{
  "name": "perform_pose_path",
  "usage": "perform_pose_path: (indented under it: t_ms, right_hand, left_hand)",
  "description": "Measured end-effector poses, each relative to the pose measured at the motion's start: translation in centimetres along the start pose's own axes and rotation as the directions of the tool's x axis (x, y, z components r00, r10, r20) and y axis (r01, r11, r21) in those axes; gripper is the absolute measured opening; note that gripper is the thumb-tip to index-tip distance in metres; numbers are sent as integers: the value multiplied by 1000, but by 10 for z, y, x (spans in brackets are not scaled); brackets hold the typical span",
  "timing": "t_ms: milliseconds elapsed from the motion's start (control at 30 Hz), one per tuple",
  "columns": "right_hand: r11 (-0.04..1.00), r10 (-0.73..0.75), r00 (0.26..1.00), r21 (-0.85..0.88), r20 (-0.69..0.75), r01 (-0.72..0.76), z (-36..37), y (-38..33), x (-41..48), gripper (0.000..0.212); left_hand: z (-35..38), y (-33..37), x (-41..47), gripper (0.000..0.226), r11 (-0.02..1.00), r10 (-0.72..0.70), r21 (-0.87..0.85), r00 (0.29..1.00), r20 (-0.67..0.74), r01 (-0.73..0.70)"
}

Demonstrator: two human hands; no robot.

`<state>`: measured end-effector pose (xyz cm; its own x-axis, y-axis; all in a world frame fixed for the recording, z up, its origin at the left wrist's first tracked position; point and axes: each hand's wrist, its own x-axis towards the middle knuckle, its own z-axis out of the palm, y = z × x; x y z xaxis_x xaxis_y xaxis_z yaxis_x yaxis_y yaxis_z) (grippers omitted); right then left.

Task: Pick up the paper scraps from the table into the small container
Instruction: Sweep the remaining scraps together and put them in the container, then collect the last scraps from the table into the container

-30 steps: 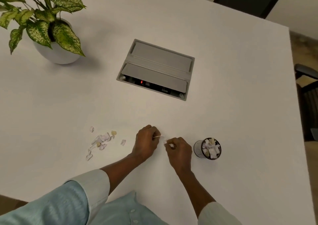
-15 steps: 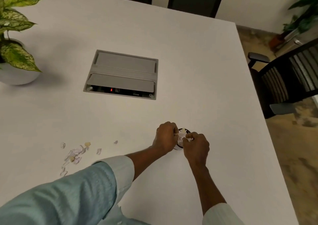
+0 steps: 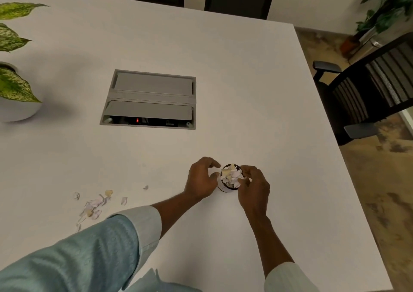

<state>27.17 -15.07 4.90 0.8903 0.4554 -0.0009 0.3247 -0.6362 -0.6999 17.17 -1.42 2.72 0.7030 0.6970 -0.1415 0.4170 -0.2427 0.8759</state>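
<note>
A small round container (image 3: 225,188) stands on the white table (image 3: 257,104), heaped with paper scraps (image 3: 231,173). My left hand (image 3: 201,179) sits just left of the container, thumb and fingers spread apart beside the rim and holding nothing that I can see. My right hand (image 3: 254,185) is on the container's right side, its curled fingertips pinching a white scrap over the rim. Several loose scraps (image 3: 95,204) lie in a small pile to the left, with single pieces (image 3: 145,187) nearer my left hand.
A grey cable box (image 3: 149,99) is set into the tabletop beyond my hands. A white plant pot (image 3: 20,112) with spotted leaves stands at the far left. A black office chair (image 3: 368,86) is off the table's right edge.
Both hands carried scraps from the table to the container. The left hand's pinch has since spread apart over the rim. The camera has swung right.
</note>
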Motion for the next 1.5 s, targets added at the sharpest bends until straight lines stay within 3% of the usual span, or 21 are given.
perform_pose_path:
  t_ms: [100, 200, 300, 400, 567, 700, 933, 1100, 1333, 1500]
  right_hand:
    - [993, -88, 995, -82, -55, 84, 3, 1, -12, 43]
    - [976, -145, 988, -172, -50, 135, 7, 4, -27, 48]
    - [932, -209, 977, -296, 37, 210, 12, 12, -37, 57]
    - [898, -211, 951, -339, 224, 280, 22, 18, -40, 72]
    - [805, -203, 920, -477, 337, 352, 42, 26, -43, 81]
    - [719, -173, 918, -591, 358, 366, 49, 28, -40, 85]
    - [754, -95, 913, -570, 396, 326, 51, 19, -31, 86]
    - [672, -91, 905, -645, 417, 364, 50, 13, -22, 84]
    - [772, -103, 917, -550, 386, 319, 42, 9, -19, 64]
    - [858, -227, 960, -433, 164, 277, 35, 11, -28, 39]
  left_hand:
    - [-18, -30, -15, 21, 992, -13, 124, 1000, -27, 16]
    - [-41, -67, -37, 28, 922, -34, 388, 995, 94, -5]
    - [-60, -98, -62, 54, 802, -66, 585, 955, 288, -120]
    - [-68, -122, -82, 92, 697, -128, 674, 883, 453, -245]
    - [-69, -132, -94, 120, 669, -177, 684, 833, 525, -289]
    - [-69, -136, -91, 124, 688, -176, 669, 829, 531, -282]
    - [-68, -143, -90, 128, 721, -170, 641, 831, 530, -261]
    - [-69, -142, -90, 127, 727, -168, 638, 835, 524, -254]
    - [-69, -140, -88, 127, 714, -172, 648, 831, 529, -265]
    - [-68, -143, -89, 127, 700, -170, 659, 833, 526, -273]
